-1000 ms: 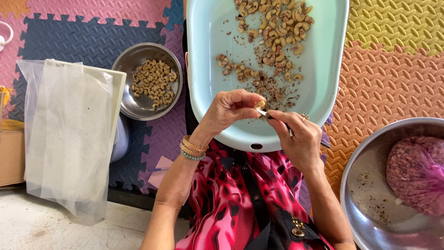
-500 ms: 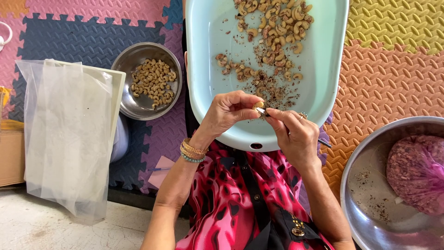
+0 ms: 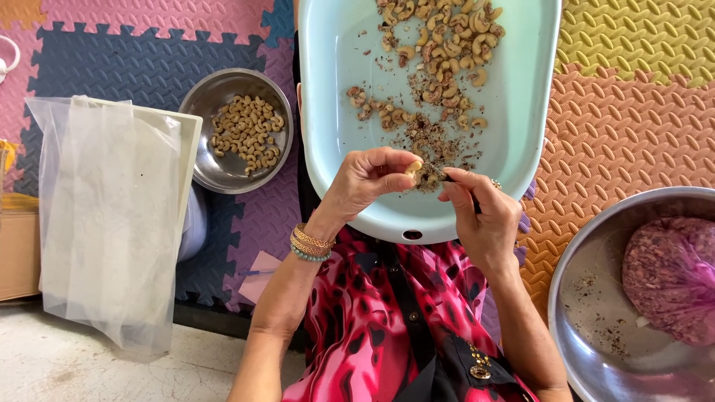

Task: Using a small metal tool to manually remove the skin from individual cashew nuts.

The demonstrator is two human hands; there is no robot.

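- Cashew kernel (image 3: 412, 170), pale and curved, is sitting between my left thumb and fingertips, just above the near rim of the pale blue tub (image 3: 335, 112).
- My left hand (image 3: 365, 182) is pinching the kernel, fingers curled in close around it.
- My right hand (image 3: 480, 216) is closing around a thin dark tool (image 3: 456, 186); its tip is meeting the kernel, while the handle is mostly hidden inside my grip.
- Judging by its look, the kernel is handling as light, dry and brittle, likely to split along its curve, so I am taking it by the thick middle and leaving one end bare.
- Its long axis is lying roughly left to right across the view, the bare end pointing toward my right hand.
- Brown skin scraps (image 3: 439, 145) are lying in the tub just beyond my fingers, with more kernels (image 3: 447, 45) heaped farther up.
- At my left, a steel bowl (image 3: 216, 167) is holding cleaned kernels (image 3: 247, 132) beside a clear plastic bag (image 3: 112, 216).
- At my right, a larger steel basin (image 3: 588, 298) is holding a pinkish bag of scraps (image 3: 670, 279).
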